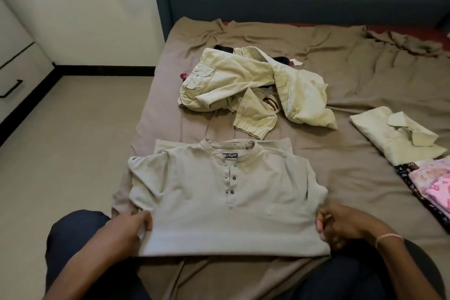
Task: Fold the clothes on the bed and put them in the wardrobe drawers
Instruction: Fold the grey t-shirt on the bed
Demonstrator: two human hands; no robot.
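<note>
Folding is midway. Both the left hand (131, 229) and right hand (341, 224) pinch the grey shirt (219, 192); a crumpled heap (255, 87) lies unfolded.

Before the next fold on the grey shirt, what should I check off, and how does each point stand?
1. The left hand grips the left edge of the grey shirt: ok.
2. The right hand grips its right edge: ok.
3. The shirt lies front up and fairly smooth on the bed sheet: ok.
4. Both sleeves tucked in evenly: cannot tell, they are mostly hidden.
5. The unfolded pile lies beyond the collar, off the shirt: ok.
6. The wardrobe drawer open to receive it: not ok, it looks shut.
</note>
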